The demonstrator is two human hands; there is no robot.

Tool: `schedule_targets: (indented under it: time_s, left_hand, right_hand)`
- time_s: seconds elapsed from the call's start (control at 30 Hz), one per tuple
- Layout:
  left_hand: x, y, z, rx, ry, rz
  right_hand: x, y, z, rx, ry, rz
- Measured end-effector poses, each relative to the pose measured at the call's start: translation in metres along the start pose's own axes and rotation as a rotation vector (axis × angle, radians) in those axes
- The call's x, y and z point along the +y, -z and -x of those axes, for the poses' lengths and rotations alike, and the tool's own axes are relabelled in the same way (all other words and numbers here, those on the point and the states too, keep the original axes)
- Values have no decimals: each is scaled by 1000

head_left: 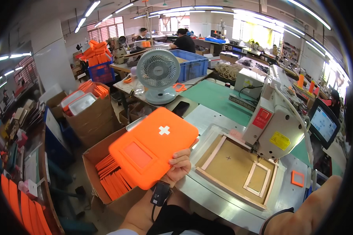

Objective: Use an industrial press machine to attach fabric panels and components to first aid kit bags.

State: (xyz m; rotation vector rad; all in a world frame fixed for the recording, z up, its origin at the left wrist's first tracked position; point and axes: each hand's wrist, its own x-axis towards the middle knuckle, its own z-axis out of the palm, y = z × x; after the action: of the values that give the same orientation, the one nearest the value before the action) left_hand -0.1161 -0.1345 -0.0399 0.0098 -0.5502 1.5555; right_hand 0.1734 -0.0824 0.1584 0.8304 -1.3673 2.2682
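Note:
My left hand (180, 166) grips the right edge of an orange first-aid case panel (157, 141), raised and tilted over the table's left end. Rounded at the corners, this panel bears a white cross and a rectangular window with a paler orange inside. The left fingers curl over its edge; a small black box with a cable sits on that wrist. At the lower right, my right hand (315, 205) reaches outward beyond a dark wristband, its fingers hidden. Nearest to it lies a small orange rectangular frame (297, 178) on the metal table.
A sewing machine (276, 131) stands over a tan template (227, 158) with raised strips. Below the panel, a cardboard box (92, 164) holds several orange pieces. A fan (158, 74), phone (181, 108) and blue crate (192, 64) are farther back. A screen (323, 122) stands right.

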Motion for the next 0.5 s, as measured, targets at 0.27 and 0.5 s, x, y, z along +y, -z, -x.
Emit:
schedule_targets:
  time_s: [0.27,0.5]
  left_hand:
    - [9,20,4,-202,40,-405]
    - [24,9,17,-307,22,-739]
  right_hand:
    - [3,-1,-3,-18,-17,1]
    - [2,-4,-7,-104,-38,-47]
